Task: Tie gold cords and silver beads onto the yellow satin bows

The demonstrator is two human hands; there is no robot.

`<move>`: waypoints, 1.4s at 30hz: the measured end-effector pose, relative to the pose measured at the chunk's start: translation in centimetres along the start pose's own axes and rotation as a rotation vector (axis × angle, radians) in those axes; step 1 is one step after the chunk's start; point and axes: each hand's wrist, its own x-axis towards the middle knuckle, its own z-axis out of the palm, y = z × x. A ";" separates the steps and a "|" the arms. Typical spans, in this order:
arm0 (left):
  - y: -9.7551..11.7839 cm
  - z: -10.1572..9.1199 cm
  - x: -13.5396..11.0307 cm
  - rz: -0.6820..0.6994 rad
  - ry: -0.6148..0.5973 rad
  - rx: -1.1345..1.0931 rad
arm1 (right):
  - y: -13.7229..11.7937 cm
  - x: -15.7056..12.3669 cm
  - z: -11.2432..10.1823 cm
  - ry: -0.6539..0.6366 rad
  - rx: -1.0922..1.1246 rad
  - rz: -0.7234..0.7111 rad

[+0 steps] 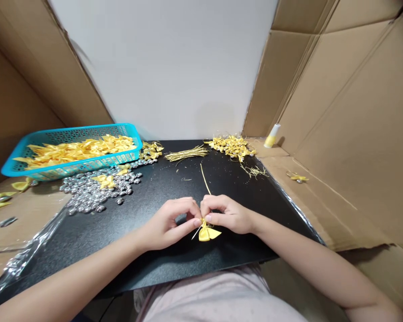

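Both hands meet over the front middle of the black table, pinching a small yellow ribbon bow [206, 232] from either side. My left hand [179, 221] is closed, thumb and forefinger at the bow's upper left. My right hand [226, 214] is also closed, its thumb and forefinger at the bow's top, touching the left fingertips. A thin gold tie [205, 179] sticks up and away from between the fingers, and a thin pale end pokes out at lower left. The bow's loops hang toward me; its knot is partly hidden by the fingertips.
A blue basket [139, 150] of yellow bows stands at the back left, with many silver beads [94, 190] before it. A bundle of gold ties [186, 154] and a pile of beaded bows [231, 146] lie at the back. A thread cone [272, 136] stands on cardboard at right.
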 end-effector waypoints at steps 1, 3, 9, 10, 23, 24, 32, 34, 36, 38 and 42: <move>0.0 0.0 0.0 -0.006 0.005 -0.016 | 0.2 0.0 0.1 0.001 0.074 0.022; 0.1 0.1 0.0 -0.014 0.016 -0.037 | 0.6 0.0 0.2 0.002 0.202 0.059; 0.0 0.1 0.1 -0.006 0.013 -0.055 | 1.1 0.0 0.6 0.032 0.189 0.031; 0.0 0.1 0.1 -0.005 0.016 -0.052 | 1.1 0.0 0.6 0.038 0.165 0.020; -0.1 -0.2 0.2 0.082 -0.060 0.054 | 0.4 0.0 -0.3 -0.065 -0.209 -0.095; -0.1 -0.2 0.2 0.079 -0.059 0.060 | 0.4 0.0 -0.3 -0.078 -0.252 -0.085; -0.2 -0.2 0.3 0.027 -0.066 0.106 | -0.1 -0.2 0.1 -0.112 -0.472 -0.075; -0.3 -0.2 0.2 0.019 -0.072 0.100 | -0.2 -0.2 0.3 -0.099 -0.536 -0.101; -0.4 -0.1 0.2 0.008 -0.079 0.097 | -0.1 -0.1 0.5 -0.075 -0.567 -0.123; -0.4 -0.1 0.2 -0.004 -0.087 0.090 | 0.2 -0.1 0.7 -0.042 -0.522 -0.134; -0.1 -0.1 0.3 -0.011 -0.087 0.047 | 0.8 0.1 1.1 0.015 -0.265 -0.097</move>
